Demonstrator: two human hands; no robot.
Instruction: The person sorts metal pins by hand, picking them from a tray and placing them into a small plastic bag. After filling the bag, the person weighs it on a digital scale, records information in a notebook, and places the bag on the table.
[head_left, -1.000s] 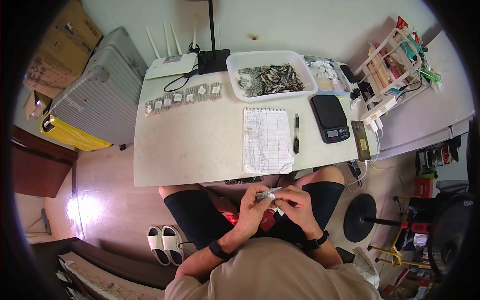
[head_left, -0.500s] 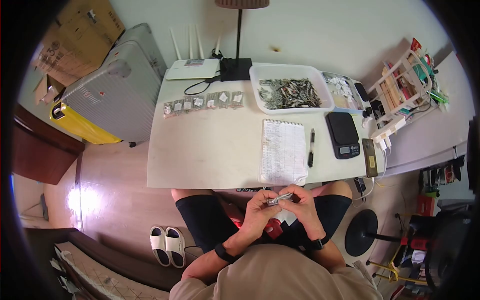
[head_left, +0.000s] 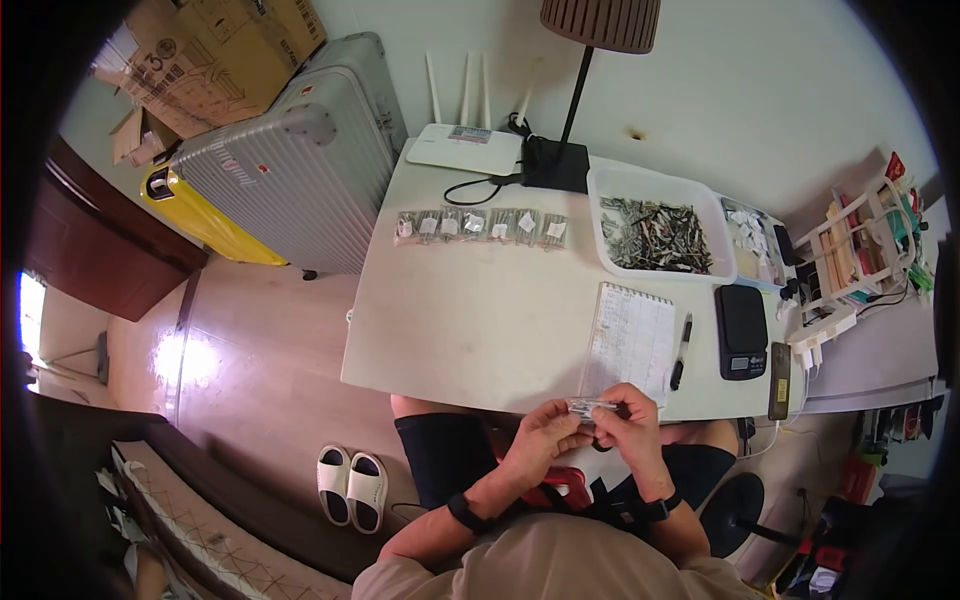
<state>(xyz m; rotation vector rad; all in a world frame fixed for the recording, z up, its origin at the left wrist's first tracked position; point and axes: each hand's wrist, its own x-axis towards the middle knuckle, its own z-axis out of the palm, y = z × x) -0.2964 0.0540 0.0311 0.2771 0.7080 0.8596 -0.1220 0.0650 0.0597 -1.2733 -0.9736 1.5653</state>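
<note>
Just over the desk's front edge, my left hand (head_left: 545,440) and my right hand (head_left: 632,428) pinch a small clear plastic bag (head_left: 587,406) between the fingers. Thin, silvery pieces seem to be inside it; their kind is too small to make out. Behind my right hand lies a spiral notebook (head_left: 630,340) with handwritten lines, partly covered by the fingers. A pen (head_left: 682,350) rests to the right of the notebook. Several similar filled bags (head_left: 472,224) with white labels stand in a row farther back on the desk.
At the back right, a white plastic bin (head_left: 640,272) holds many small metal pieces. A black scale (head_left: 742,330) and a phone-like device (head_left: 780,380) lie at the right. A router (head_left: 465,150) and a lamp (head_left: 575,120) stand behind. A suitcase (head_left: 290,160) stands left.
My view has turned left, so the desk appears farther right and lower. Both hands have moved a little forward with the bag, now overlapping the notebook's lower edge.
</note>
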